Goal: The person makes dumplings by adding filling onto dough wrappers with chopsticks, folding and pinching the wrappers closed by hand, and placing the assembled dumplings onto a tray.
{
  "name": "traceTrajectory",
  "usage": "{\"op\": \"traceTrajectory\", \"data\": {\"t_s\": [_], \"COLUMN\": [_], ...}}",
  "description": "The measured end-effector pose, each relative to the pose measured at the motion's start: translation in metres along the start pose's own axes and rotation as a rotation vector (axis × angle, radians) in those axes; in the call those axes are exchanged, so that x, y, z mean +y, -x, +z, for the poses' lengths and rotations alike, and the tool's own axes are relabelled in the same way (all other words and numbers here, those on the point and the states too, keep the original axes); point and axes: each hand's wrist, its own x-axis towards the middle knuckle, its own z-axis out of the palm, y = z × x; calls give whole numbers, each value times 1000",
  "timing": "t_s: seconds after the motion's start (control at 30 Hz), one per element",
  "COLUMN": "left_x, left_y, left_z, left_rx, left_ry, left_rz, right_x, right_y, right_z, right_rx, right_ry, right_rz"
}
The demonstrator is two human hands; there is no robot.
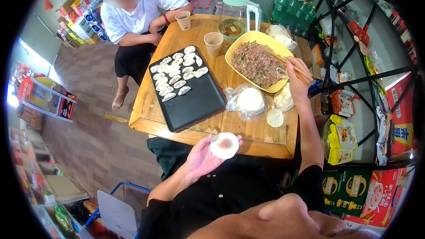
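Observation:
On the fingers of my left hand (pixel 198 163) lies a round dumpling wrapper (pixel 218 150), with a small pinkish patch of filling at its middle. My right hand (pixel 297 76) grips a pair of chopsticks (pixel 279 56), whose tips reach into the minced meat filling (pixel 256 62). That filling sits in a yellow bowl (pixel 229 57). Below the bowl, a stack of white wrappers (pixel 250 101) rests in clear plastic, beside a single wrapper (pixel 275 117) and a pale bundle (pixel 284 99). Several folded dumplings (pixel 175 71) lie in rows on a black tray (pixel 195 105).
Across the wooden table (pixel 256 135) sits a person in a white shirt (pixel 141 11). Two paper cups (pixel 214 44) and a glass pitcher (pixel 232 20) stand toward the back. A metal shelf (pixel 354 79) is close on the right; a chair (pixel 116 210) stands lower left.

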Motion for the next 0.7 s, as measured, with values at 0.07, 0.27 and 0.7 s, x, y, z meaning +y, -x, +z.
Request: {"op": "traceTrajectory", "data": {"t_s": [0.07,0.27,0.7], "left_x": [-1,-6,28], "left_y": [1,3,-19], "left_z": [2,9,19], "left_rx": [-18,-37,-46], "left_ry": [15,19,35], "left_rz": [-10,-31,95], "right_x": [-3,-5,-19], "right_y": [-2,1,16], "right_z": [3,13,-17], "right_rx": [-11,-172,36], "right_ry": [-18,-39,-77], "right_rz": [-13,110,137]}}
